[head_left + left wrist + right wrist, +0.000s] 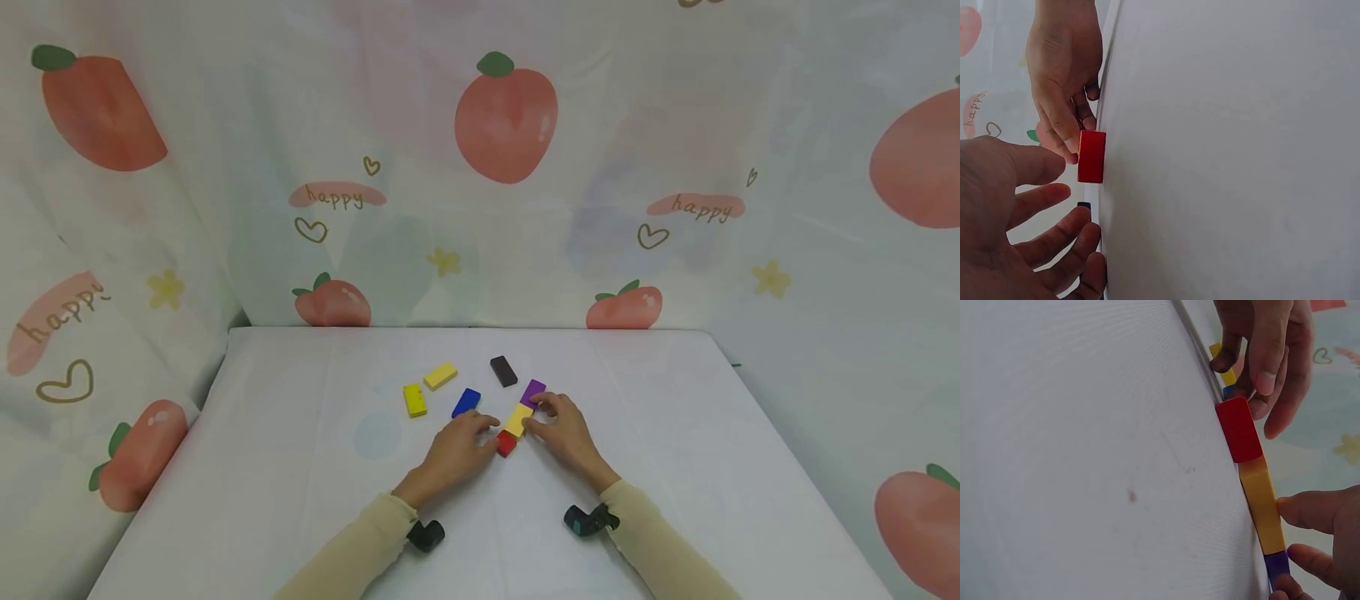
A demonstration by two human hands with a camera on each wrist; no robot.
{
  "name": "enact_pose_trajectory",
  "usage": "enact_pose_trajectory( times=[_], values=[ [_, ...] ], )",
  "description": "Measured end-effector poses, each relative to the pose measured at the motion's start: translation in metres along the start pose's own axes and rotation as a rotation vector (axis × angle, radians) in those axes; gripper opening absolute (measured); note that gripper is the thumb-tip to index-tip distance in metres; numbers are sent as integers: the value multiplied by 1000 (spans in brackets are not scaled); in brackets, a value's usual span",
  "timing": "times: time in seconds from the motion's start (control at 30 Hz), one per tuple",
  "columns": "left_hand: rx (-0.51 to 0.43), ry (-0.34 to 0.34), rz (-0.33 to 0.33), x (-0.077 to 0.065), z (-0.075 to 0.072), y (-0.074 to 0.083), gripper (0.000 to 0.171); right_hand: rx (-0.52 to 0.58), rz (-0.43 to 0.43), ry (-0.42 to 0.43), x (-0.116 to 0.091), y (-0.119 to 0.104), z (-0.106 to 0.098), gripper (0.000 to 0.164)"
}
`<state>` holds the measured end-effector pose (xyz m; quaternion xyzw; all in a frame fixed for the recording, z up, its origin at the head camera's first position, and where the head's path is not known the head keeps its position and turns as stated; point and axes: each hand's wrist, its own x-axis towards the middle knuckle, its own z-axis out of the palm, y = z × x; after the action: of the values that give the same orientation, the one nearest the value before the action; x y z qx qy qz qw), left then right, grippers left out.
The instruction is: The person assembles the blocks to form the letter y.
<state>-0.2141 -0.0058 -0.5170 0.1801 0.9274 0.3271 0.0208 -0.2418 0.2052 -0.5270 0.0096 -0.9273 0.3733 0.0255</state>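
A red block [506,443], a pale orange-yellow block [518,421] and a purple block [532,392] lie end to end in a slanting row on the white table. My left hand [461,446] is beside the red block, its fingers spread and relaxed. In the left wrist view, a small gap shows between its thumb and the red block [1092,157]. On the row's right side is my right hand [564,429]. Its thumb is against the orange-yellow block [1262,509] in the right wrist view, and its fingers are at the purple block [1277,564]. Neither hand grips a block.
Behind the row lie a blue block [467,402], a dark brown block [504,371], a pale yellow block [440,376] and a bright yellow block [415,400]. The table [300,467] meets a fruit-print curtain [420,250] at its back and sides.
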Motion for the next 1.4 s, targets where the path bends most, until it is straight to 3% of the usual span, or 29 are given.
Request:
enact_pose_trajectory(
  times=[0.27,1.0,1.2,1.4],
  values=[
    [-39,6,-18,-8,-7,-8,26,0,17,-3,-4,1,0,42],
    [-176,204,-122,-1,-48,-35,26,6,35,-12,-1,0,0,44],
    [-167,238,-96,2,-50,-42,26,13,25,-7,1,0,0,43],
    [-145,264,-114,3,-49,-46,24,5,18,-7,1,2,1,42]
  ],
)
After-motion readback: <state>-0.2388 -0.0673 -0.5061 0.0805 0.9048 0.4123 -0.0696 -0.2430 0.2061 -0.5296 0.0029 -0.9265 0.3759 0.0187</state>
